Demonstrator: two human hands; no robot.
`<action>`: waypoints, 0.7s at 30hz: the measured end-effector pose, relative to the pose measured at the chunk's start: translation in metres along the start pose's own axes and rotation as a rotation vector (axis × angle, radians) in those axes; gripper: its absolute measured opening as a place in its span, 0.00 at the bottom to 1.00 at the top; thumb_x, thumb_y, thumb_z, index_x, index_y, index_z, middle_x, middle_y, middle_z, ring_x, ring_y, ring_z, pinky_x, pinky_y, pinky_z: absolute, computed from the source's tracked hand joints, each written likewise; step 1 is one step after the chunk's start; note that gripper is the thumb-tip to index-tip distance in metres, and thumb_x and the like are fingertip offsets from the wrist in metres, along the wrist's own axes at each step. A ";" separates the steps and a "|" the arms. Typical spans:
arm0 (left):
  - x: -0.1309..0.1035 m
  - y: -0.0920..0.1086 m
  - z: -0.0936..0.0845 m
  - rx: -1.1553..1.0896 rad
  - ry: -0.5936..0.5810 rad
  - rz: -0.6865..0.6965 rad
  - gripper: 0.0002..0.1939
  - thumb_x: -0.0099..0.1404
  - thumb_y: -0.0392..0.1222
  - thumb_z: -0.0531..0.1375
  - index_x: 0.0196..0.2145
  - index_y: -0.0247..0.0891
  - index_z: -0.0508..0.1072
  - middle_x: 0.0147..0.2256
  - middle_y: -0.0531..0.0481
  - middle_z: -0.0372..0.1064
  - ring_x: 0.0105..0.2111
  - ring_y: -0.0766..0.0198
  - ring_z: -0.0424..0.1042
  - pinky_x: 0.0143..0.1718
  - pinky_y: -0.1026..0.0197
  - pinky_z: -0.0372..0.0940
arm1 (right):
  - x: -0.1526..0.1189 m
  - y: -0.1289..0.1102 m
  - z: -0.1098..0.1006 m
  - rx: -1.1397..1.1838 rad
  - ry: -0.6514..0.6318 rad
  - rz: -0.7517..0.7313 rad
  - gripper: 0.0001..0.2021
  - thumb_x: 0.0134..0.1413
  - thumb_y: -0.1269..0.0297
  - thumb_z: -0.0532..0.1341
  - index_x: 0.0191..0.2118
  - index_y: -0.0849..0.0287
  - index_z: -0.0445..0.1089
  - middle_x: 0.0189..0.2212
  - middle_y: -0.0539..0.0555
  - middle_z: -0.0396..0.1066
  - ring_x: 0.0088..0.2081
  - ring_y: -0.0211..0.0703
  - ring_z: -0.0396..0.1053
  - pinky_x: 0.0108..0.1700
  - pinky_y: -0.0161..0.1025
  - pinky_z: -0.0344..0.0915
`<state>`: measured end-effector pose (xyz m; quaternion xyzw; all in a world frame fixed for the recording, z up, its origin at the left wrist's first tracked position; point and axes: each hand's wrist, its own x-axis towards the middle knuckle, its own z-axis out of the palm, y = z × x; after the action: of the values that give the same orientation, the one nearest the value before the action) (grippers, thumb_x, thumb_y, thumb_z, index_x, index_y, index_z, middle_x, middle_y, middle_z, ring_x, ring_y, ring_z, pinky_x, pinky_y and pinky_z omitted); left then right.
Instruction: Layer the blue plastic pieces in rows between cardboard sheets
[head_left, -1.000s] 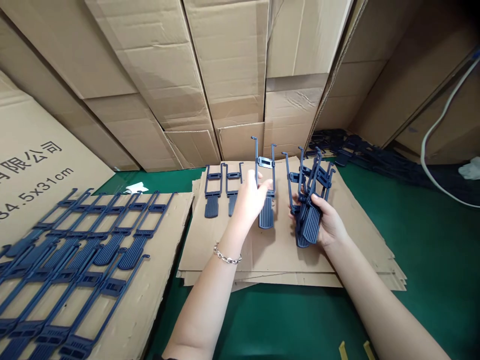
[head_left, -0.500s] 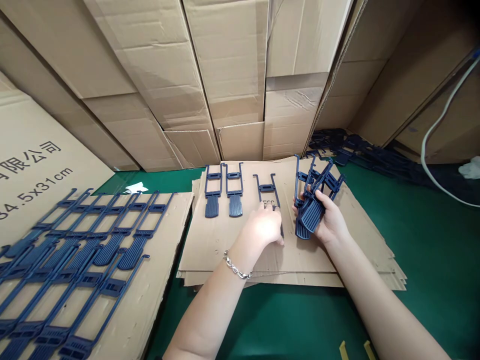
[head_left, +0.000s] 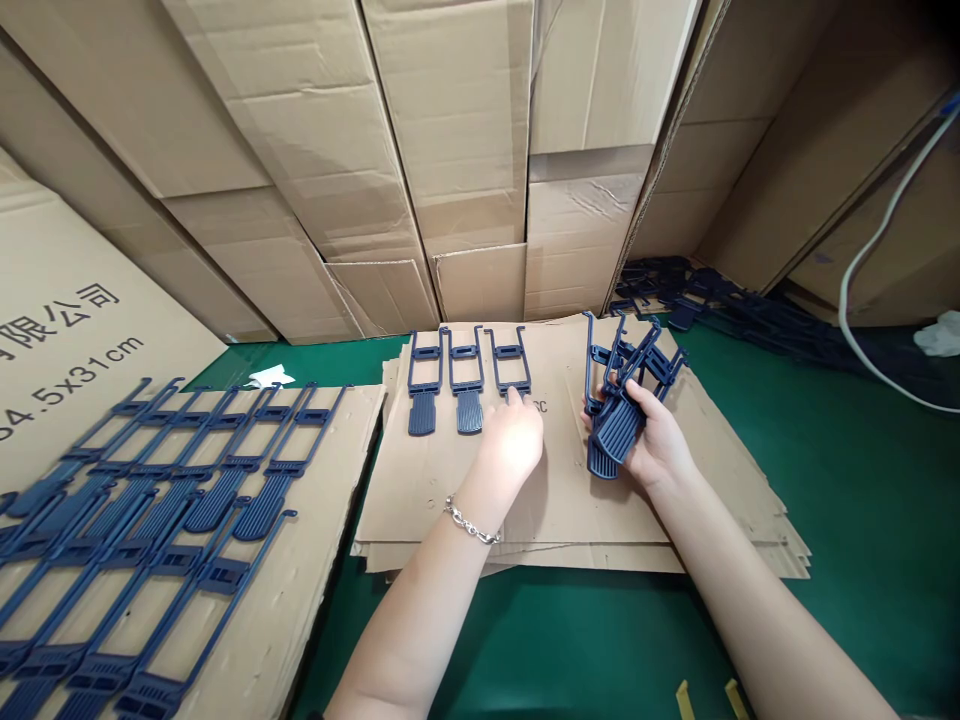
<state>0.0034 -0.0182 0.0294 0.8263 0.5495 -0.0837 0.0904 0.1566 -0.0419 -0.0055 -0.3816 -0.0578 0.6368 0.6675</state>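
Note:
My left hand (head_left: pixel 514 435) has its fingers closed around the lower part of a dark blue plastic bracket (head_left: pixel 510 352), which lies flat on a cardboard sheet (head_left: pixel 570 510). The hand covers most of that bracket's ribbed pad; its two hooked arms point away from me. To its left, two matching brackets lie side by side, a near one (head_left: pixel 469 411) and an outer one (head_left: pixel 422 412). Above the sheet's right side, my right hand (head_left: pixel 664 440) grips a fanned bundle of several such brackets (head_left: pixel 621 428), pads toward me.
On the left, another cardboard sheet (head_left: pixel 289 590) carries overlapping rows of the brackets. Tall cardboard boxes (head_left: pixel 480 150) wall off the back. A dark heap of brackets (head_left: pixel 765 320) lies at the back right, near a white cable (head_left: pixel 862 260). Green table surface (head_left: pixel 570 640) shows in front.
My left hand has slid its bracket leftward across the cardboard, beside the two others, uncovering printed letters. My right hand stays nearly in place with its bundle.

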 end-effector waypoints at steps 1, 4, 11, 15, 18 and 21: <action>0.000 0.001 0.000 0.003 -0.007 -0.006 0.28 0.57 0.26 0.46 0.57 0.21 0.51 0.57 0.26 0.42 0.49 0.48 0.62 0.50 0.50 0.56 | 0.000 0.000 0.000 0.003 0.002 0.005 0.06 0.49 0.66 0.56 0.36 0.57 0.64 0.29 0.51 0.70 0.35 0.47 0.70 0.34 0.49 0.71; 0.002 0.002 0.000 -0.003 -0.026 -0.021 0.29 0.56 0.25 0.47 0.57 0.19 0.50 0.57 0.23 0.42 0.50 0.46 0.61 0.51 0.49 0.54 | 0.000 0.000 0.001 -0.003 0.002 0.002 0.06 0.49 0.66 0.55 0.35 0.58 0.65 0.30 0.51 0.70 0.34 0.47 0.70 0.35 0.49 0.71; 0.005 -0.004 -0.001 -0.133 0.116 0.040 0.24 0.59 0.26 0.45 0.53 0.20 0.57 0.57 0.27 0.43 0.57 0.43 0.46 0.57 0.40 0.37 | 0.000 0.002 -0.001 -0.034 -0.011 0.005 0.08 0.48 0.66 0.56 0.37 0.58 0.65 0.30 0.52 0.71 0.33 0.47 0.71 0.34 0.49 0.71; 0.006 0.004 -0.006 -0.311 0.190 0.224 0.21 0.68 0.43 0.38 0.49 0.33 0.62 0.52 0.40 0.58 0.52 0.57 0.59 0.54 0.53 0.53 | -0.003 0.003 0.000 -0.032 -0.099 -0.009 0.11 0.45 0.67 0.59 0.38 0.58 0.66 0.30 0.52 0.71 0.32 0.47 0.71 0.36 0.49 0.71; 0.009 0.013 -0.005 -0.510 0.132 0.324 0.21 0.68 0.48 0.37 0.45 0.38 0.64 0.42 0.47 0.68 0.38 0.65 0.69 0.39 0.64 0.64 | -0.007 0.004 0.001 -0.029 -0.165 -0.053 0.11 0.44 0.67 0.60 0.37 0.58 0.68 0.29 0.52 0.72 0.34 0.47 0.71 0.39 0.47 0.70; 0.010 0.017 -0.001 -0.768 0.127 0.317 0.13 0.65 0.43 0.45 0.43 0.38 0.64 0.36 0.48 0.69 0.32 0.66 0.69 0.33 0.65 0.63 | -0.009 0.005 0.002 -0.038 -0.193 -0.090 0.10 0.44 0.65 0.59 0.36 0.59 0.69 0.31 0.53 0.72 0.36 0.47 0.71 0.39 0.46 0.70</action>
<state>0.0229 -0.0153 0.0293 0.8104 0.4113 0.1933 0.3698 0.1496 -0.0496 -0.0035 -0.3282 -0.1509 0.6386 0.6795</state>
